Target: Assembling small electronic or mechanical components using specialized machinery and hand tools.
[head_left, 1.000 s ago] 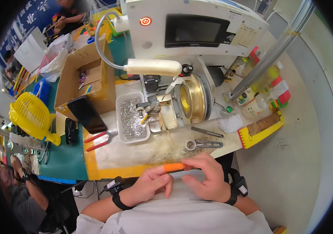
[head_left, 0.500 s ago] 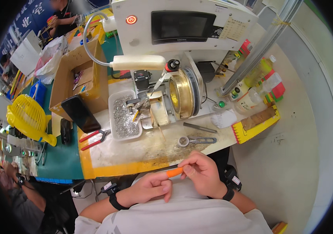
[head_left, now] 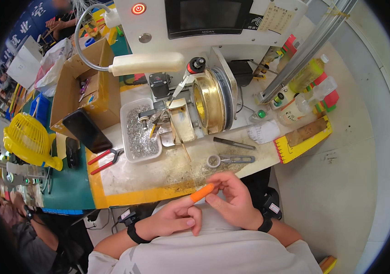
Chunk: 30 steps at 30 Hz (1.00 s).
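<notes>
An orange finger cot (head_left: pixel 202 192) covers the outstretched index finger of my left hand (head_left: pixel 172 218). The thumb and other fingers of that hand bend loosely and hold nothing. My right hand (head_left: pixel 234 203) is beside the cot, its thumb and index finger parted around the covered fingertip. Whether they touch the cot I cannot tell. Both hands are in front of my body, at the near edge of the workbench (head_left: pixel 158 176). Just beyond them lie small grey snips with a ring handle (head_left: pixel 236 159) and a dark flat metal strip (head_left: pixel 234 143).
A machine with a brass ring (head_left: pixel 208 102) and a screen (head_left: pixel 206 16) stands behind. Left of it are a tray of small clear parts (head_left: pixel 141 156), red-handled pliers (head_left: pixel 102 161), a phone (head_left: pixel 86 131), a cardboard box (head_left: pixel 106 98) and a yellow fan (head_left: pixel 28 139). Bottles (head_left: pixel 295 109) stand right.
My right thumb and index finger have opened from their pinch on the cot's tip. The cot-covered finger now points more upward. The view has shifted slightly.
</notes>
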### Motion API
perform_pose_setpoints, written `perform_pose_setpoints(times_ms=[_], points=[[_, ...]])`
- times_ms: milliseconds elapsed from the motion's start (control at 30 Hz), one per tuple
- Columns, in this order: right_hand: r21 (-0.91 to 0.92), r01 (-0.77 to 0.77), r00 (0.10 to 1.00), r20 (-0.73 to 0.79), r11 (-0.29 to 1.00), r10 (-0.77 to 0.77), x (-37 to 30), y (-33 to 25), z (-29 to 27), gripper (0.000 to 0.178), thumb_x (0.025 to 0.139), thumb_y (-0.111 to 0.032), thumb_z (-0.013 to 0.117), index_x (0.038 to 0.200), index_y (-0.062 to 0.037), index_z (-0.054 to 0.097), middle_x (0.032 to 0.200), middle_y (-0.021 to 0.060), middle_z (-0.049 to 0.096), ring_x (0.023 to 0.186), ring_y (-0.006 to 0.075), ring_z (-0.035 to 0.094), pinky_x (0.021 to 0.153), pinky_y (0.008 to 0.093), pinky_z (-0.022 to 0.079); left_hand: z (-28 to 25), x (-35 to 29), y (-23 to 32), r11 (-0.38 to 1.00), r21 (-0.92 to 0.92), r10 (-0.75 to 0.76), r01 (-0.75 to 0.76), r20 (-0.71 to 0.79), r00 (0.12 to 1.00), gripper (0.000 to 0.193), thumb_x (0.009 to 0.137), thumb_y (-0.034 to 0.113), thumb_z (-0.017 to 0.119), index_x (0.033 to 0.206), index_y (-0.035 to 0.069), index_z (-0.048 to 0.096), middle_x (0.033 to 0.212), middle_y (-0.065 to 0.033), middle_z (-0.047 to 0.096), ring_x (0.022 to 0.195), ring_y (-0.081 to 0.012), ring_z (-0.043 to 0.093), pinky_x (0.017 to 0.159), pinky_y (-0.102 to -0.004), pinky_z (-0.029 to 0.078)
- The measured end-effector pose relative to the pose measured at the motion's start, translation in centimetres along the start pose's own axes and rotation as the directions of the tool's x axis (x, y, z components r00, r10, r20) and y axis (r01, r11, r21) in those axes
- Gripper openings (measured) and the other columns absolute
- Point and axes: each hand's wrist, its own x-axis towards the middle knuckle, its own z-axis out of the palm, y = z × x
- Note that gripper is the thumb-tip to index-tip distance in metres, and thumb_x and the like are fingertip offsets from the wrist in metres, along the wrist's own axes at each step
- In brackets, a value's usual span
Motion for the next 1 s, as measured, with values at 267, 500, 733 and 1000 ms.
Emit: perform_pose_setpoints(times_ms=[267, 500, 733, 1000], points=[[-0.071, -0.026, 0.994, 0.103, 0.997, 0.033, -0.3, 0.7, -0.8, 0.029, 0.098, 0.002, 0.07, 0.126, -0.0013, 0.06, 0.113, 0.005, 0.063, 0.104, 0.012, 0.06, 0.096, 0.0298, 0.05, -0.1, -0.3, -1.0, 0.998, 0.021, -0.059, 0.06, -0.05, 0.997, 0.075, 0.11, 0.022, 0.06, 0.173, 0.01, 0.02, 0.092, -0.009, 0.069, 0.084, -0.0128, 0.063, 0.081, -0.0273, 0.047], [0.031, -0.003, 0.999, 0.033, 1.0, 0.002, -1.2, 0.7, -0.5, 0.022, 0.099, -0.001, 0.069, 0.12, 0.0004, 0.064, 0.105, 0.0039, 0.067, 0.096, 0.0093, 0.06, 0.088, 0.0276, 0.05, 0.4, 0.2, -0.4, 0.989, 0.115, -0.092, 0.093, -0.007, 0.996, 0.064, 0.111, 0.013, 0.057, 0.169, 0.006, 0.029, 0.093, -0.002, 0.062, 0.09, -0.0116, 0.063, 0.082, -0.0257, 0.049], [-0.015, 0.043, 0.991, 0.13, 0.999, -0.041, -1.1, 1.1, -1.5, 0.022, 0.102, 0.003, 0.061, 0.123, 0.0014, 0.059, 0.112, 0.0103, 0.063, 0.095, 0.0144, 0.067, 0.086, 0.0298, 0.057, -0.3, 0.0, -1.0, 0.987, 0.147, -0.062, 0.061, 0.006, 0.998, 0.062, 0.111, 0.015, 0.058, 0.168, 0.005, 0.034, 0.094, -0.002, 0.064, 0.09, -0.0114, 0.063, 0.084, -0.0266, 0.049], [0.043, 0.04, 0.992, 0.116, 0.998, -0.045, -0.8, 1.2, -1.3, 0.018, 0.107, -0.001, 0.055, 0.123, 0.003, 0.06, 0.114, 0.0132, 0.065, 0.091, 0.0145, 0.069, 0.082, 0.0297, 0.058, -0.6, 0.6, -0.8, 0.977, 0.211, -0.023, 0.01, 0.058, 0.998, 0.065, 0.11, 0.013, 0.06, 0.168, 0.004, 0.032, 0.093, -0.0031, 0.063, 0.089, -0.0126, 0.063, 0.087, -0.0282, 0.05]])
